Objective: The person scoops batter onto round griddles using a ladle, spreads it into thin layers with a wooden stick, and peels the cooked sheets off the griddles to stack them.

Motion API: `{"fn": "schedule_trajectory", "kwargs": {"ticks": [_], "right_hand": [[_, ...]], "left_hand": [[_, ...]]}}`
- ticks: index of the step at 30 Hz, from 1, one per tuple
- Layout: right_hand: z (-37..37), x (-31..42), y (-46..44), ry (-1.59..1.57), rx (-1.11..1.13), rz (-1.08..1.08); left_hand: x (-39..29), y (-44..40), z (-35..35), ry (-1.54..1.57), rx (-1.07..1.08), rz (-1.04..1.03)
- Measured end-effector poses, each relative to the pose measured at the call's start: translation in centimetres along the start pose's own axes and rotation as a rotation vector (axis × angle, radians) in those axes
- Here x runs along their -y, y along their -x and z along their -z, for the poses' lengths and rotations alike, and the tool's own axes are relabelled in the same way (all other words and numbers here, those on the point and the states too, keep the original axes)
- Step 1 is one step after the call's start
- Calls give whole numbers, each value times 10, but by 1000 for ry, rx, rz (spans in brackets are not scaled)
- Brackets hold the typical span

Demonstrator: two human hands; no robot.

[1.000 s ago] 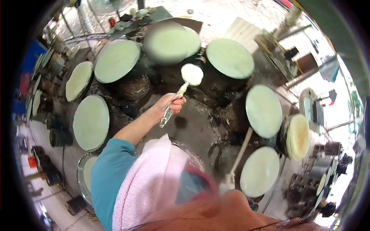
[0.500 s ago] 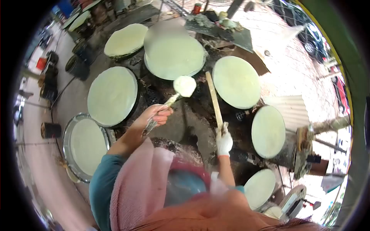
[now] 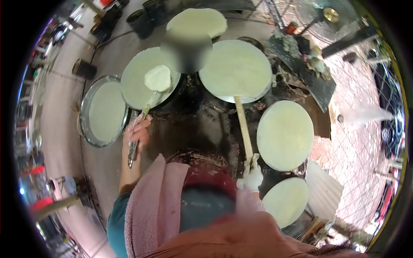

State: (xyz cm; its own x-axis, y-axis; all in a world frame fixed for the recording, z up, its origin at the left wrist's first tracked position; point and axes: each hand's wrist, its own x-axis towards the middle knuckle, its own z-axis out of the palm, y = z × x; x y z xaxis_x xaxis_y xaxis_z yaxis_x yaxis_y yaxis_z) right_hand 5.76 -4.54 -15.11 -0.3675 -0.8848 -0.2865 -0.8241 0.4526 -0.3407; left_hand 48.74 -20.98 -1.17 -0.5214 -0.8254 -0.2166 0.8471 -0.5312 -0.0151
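Note:
My left hand (image 3: 138,131), bare and specked with white, is closed round the handle of a ladle (image 3: 158,78). The ladle's bowl is coated with thick white batter and is seen over the left round griddle (image 3: 133,86), which has a pale green layer on it. My right hand (image 3: 251,177), in a white glove, grips a long flat wooden stick (image 3: 244,131). The stick's far end meets the near edge of the far round griddle (image 3: 236,69), its tip apparently under the pale layer; I cannot tell exactly.
A metal-rimmed basin (image 3: 82,109) of pale batter stands at the left. More pale-covered griddles lie at the right (image 3: 285,135), lower right (image 3: 287,202) and far back (image 3: 198,20). A fan (image 3: 330,15) and a dark board (image 3: 297,64) are at the back right. A blurred patch covers part of the view.
The view has turned and shifted. The ladle has moved left, over the left griddle. The wooden stick's tip has come to the far griddle's near edge, where it was apart before.

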Motion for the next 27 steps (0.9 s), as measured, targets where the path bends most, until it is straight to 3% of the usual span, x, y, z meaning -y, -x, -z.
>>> {"fn": "schedule_trajectory", "kwargs": {"ticks": [6, 8, 11, 14, 18, 21, 27], "right_hand": [[6, 40, -66, 44, -46, 253], [17, 68, -97, -83, 150, 132], [4, 95, -139, -214, 205, 234], [32, 166, -153, 165, 310, 343], [6, 178, -214, 444, -80, 732], [11, 177, -266, 450, -61, 1009], [21, 171, -325, 314, -54, 1154]], "left_hand": [[-13, 30, -3, -123, -56, -250], [-23, 41, -2, -145, -92, -306], [-36, 57, 0, -169, -123, -381], [-44, 74, -2, -125, -118, -428], [-49, 102, 4, -77, -56, -474], [-43, 118, -4, -102, -91, -578], [-52, 153, 12, -50, -11, -598]]}}
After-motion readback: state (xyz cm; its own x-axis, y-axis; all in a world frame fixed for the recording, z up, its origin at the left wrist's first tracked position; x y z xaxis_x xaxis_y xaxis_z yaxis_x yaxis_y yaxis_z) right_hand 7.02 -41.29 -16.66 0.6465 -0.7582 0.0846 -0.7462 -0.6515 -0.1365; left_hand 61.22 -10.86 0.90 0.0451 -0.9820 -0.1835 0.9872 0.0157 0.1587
